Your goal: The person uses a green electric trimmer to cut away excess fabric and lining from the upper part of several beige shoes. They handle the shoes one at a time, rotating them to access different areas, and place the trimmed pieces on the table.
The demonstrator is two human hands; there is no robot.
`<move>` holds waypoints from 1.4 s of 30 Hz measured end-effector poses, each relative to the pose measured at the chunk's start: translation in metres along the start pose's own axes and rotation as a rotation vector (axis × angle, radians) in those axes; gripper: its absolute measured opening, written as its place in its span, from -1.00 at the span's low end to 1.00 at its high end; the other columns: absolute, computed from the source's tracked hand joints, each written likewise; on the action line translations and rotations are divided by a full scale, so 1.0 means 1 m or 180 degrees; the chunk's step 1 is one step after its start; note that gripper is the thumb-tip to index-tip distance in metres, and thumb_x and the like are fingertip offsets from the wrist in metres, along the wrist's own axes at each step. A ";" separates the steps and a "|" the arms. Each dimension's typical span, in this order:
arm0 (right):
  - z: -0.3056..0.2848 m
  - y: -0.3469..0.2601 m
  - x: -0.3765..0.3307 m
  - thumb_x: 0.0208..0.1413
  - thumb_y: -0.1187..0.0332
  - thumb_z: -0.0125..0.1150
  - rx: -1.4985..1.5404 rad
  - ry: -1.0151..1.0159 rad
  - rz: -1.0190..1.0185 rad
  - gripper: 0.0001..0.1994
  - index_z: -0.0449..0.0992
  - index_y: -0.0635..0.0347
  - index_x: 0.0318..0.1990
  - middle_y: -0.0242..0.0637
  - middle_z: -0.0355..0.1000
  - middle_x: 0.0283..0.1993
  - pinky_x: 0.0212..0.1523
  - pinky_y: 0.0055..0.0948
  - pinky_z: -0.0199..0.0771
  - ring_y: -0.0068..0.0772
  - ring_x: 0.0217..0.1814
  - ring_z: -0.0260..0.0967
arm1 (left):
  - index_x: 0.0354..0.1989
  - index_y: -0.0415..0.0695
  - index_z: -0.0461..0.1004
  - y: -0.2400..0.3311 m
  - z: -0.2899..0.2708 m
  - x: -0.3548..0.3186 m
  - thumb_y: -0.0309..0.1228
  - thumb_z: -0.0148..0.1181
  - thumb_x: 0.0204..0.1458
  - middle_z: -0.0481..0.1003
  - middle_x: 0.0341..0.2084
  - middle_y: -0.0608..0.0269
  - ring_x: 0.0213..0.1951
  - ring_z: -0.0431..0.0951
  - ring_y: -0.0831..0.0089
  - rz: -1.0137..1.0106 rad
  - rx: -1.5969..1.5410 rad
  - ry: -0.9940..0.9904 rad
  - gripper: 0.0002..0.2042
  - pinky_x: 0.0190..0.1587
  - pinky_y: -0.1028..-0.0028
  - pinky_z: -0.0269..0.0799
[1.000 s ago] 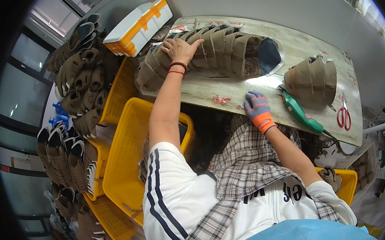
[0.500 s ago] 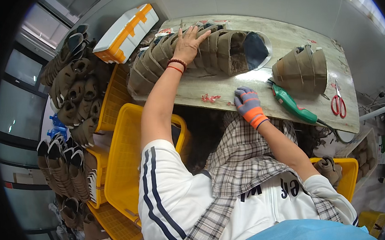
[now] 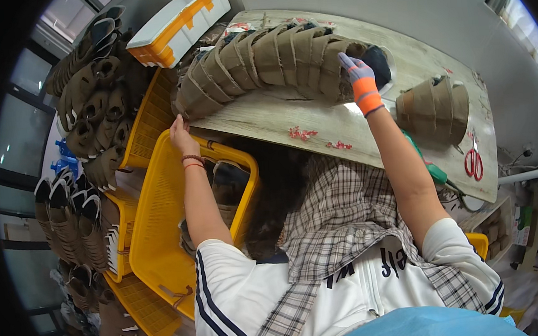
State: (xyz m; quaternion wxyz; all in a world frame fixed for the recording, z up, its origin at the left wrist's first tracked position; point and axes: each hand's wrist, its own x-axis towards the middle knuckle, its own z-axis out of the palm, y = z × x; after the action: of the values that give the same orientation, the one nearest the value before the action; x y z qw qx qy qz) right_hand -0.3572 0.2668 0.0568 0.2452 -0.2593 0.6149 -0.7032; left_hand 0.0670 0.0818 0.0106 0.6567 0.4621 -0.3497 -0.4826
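Person brackets the long row of brown shoe uppers (image 3: pixel 274 58) on the table (image 3: pixel 316 124): bare left hand (image 3: pixel 180 129) pinches its near-left end, gloved right hand (image 3: pixel 357 71) presses the far end, keeping the stack bunched.

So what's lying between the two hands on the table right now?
In the head view, the long curved row of brown shoe uppers spans the whole stretch: the left hand grips its near-left end and the gloved right hand rests on its far-right end.
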 end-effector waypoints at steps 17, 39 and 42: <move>0.050 -0.003 0.071 -0.29 -0.04 0.49 -0.1549 -0.0658 0.0360 -0.46 0.54 0.30 -0.36 -0.53 0.32 -0.56 -0.50 -0.51 0.23 -0.66 -0.53 0.12 | 0.04 -0.21 0.40 0.012 0.043 0.068 -0.22 0.28 -0.03 0.45 -0.03 0.17 0.00 0.44 0.28 -0.1545 -0.0800 -0.2235 -0.52 0.04 0.26 0.40; 0.020 -0.055 0.195 0.03 0.36 0.24 -0.0159 -0.1275 -0.0803 -0.73 0.53 0.28 -0.12 -0.36 0.52 -0.20 -0.07 -0.48 0.43 -0.52 -0.16 0.44 | -0.08 -0.23 0.48 0.029 0.210 0.126 -0.24 0.29 -0.08 0.53 -0.21 0.20 -0.17 0.53 0.36 -0.0506 -0.0622 -0.2730 -0.58 -0.07 0.40 0.45; 0.040 -0.038 0.223 0.06 0.18 0.14 -0.0462 -0.0752 -0.0232 -0.60 0.47 0.28 -0.04 -0.27 0.47 -0.10 -0.01 -0.48 0.35 -0.45 -0.07 0.41 | 0.10 -0.26 0.33 0.002 0.266 0.185 -0.19 0.35 -0.12 0.40 0.02 0.05 0.07 0.39 0.20 -0.0752 -0.0076 -0.2920 -0.38 0.11 0.25 0.34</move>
State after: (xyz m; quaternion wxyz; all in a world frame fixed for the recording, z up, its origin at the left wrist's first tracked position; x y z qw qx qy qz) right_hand -0.4980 0.0939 0.1126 0.2709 -0.3795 0.6211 -0.6299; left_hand -0.1195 -0.1668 0.1021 0.3803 0.2302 -0.5432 -0.7123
